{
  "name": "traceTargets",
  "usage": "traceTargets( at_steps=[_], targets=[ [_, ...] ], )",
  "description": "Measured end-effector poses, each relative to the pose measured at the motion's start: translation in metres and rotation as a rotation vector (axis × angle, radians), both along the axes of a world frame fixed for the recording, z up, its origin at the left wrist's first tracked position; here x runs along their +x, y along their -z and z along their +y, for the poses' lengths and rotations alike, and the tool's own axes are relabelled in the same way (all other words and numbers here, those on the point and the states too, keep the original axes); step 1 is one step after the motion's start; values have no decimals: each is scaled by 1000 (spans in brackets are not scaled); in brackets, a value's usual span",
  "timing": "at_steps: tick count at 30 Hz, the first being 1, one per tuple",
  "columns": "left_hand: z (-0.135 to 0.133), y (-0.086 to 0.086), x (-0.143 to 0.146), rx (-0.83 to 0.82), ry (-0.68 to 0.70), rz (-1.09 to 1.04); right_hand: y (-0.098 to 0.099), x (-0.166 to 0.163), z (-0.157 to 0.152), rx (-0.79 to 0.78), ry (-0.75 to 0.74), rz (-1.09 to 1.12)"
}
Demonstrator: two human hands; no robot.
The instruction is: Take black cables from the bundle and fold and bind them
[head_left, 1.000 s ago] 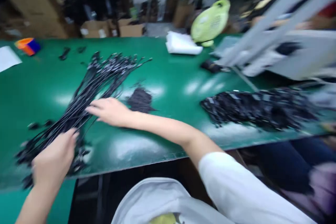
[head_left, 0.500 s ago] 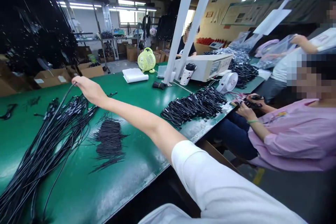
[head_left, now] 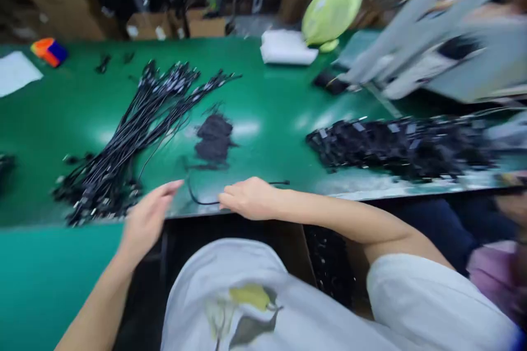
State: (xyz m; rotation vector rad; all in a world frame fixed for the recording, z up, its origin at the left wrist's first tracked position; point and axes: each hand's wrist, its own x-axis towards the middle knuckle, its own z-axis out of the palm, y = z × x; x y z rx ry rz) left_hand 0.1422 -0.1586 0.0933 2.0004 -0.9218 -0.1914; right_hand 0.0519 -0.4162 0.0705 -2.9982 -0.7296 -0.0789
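Note:
My right hand [head_left: 247, 198] is closed on a single black cable [head_left: 197, 197] at the near edge of the green table [head_left: 267, 115]; the cable curves left from my fingers and its end pokes out to the right. My left hand [head_left: 146, 222] hovers just left of it, fingers apart and holding nothing. A long bundle of black cables [head_left: 135, 131] lies fanned out on the table beyond my left hand. A small heap of short black pieces [head_left: 212, 140] sits behind the held cable. The picture is smeared by motion.
A second big pile of black cables [head_left: 395, 145] lies at the right. At the back are a folded white cloth [head_left: 286, 46], a light-green fan [head_left: 333, 8], a white sheet [head_left: 16, 71] and an orange-blue object [head_left: 49, 50]. A co-worker's pink sleeve [head_left: 494, 274] shows far right.
My right hand came back from the far end of the bundle to the near table edge with one cable. My left hand has come into view beside it. The camera dropped down.

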Motion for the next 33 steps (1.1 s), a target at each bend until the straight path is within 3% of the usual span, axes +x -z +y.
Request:
traceTargets(
  at_steps=[3,5,8,11,17,21,24,27,30,33],
  targets=[
    [-31,40,-7,47,253,342,-5,-17,4,88,94,-115],
    [-41,52,-8,-29,293,657,-8,-14,-14,79,181,-201],
    [-39,47,-6,-230,223,1100,-1,-11,-49,114,232,-268],
    [-26,38,-2,-313,151,1304,19,-15,-72,213,302,-243],
    [-11,40,8,-401,89,1386,51,-23,-82,311,370,-235],
    [-6,30,19,-582,-154,1376,51,-33,-89,340,406,-258],
    [-4,25,25,-692,-216,1320,45,-46,-82,206,351,-310],
    [-11,31,22,-618,-156,1189,33,-57,-52,103,109,-336],
    [-27,40,9,-444,-17,1059,20,-59,-12,297,-184,-150],
    [-42,44,-10,-268,161,962,10,-44,12,462,-264,-16]
  ],
)
